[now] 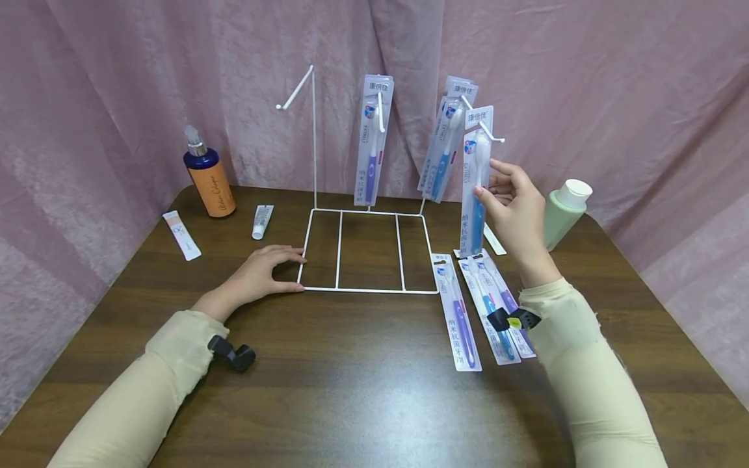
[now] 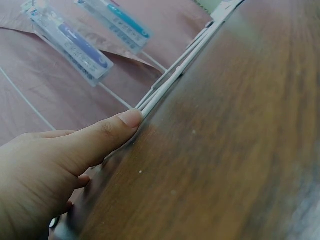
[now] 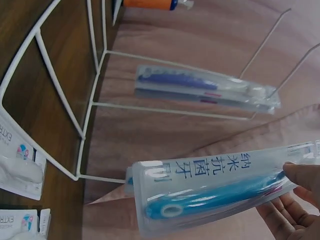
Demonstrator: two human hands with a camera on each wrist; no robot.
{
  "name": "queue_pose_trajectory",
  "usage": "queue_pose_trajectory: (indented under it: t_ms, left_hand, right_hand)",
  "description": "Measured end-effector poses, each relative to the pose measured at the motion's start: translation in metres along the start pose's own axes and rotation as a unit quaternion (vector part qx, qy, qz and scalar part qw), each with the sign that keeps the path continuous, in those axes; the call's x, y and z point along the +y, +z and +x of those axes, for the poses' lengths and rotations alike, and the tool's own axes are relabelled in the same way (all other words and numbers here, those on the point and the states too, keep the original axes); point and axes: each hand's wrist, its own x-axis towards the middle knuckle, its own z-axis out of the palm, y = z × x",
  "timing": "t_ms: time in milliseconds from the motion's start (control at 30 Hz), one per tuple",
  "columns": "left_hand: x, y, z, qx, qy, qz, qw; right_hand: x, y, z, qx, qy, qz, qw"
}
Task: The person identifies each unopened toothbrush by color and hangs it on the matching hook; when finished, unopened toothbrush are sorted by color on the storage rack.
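My right hand (image 1: 515, 208) pinches a packaged blue toothbrush (image 3: 215, 192) between thumb and fingers. The front end of the white wire rack's right hook (image 1: 491, 133) pokes out at the top of that package. Farther back on the same hook hang other packaged blue toothbrushes (image 1: 447, 153). A packaged purple toothbrush (image 1: 372, 156) hangs on the middle hook, and the left hook (image 1: 297, 88) is bare. Beside the rack's base (image 1: 368, 290), my left hand (image 1: 257, 276) rests at its front left corner, fingers spread, thumb (image 2: 131, 119) touching the wire.
Several packaged toothbrushes (image 1: 459, 325) lie on the table right of the rack. A green bottle (image 1: 564, 214) with a white cap stands behind my right hand. At the left are an orange pump bottle (image 1: 212, 185), a small tube (image 1: 262, 222) and a flat sachet (image 1: 183, 235).
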Motion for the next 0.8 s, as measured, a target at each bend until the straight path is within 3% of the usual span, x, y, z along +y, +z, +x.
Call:
queue_pose_trajectory:
  t_ms: [800]
  left_hand:
    - [-0.001,0.001,0.000,0.004,0.005,0.001,1.0000]
  right_hand:
    - [0.017,0.040,0.046,0.023,0.051,-0.012,0.998]
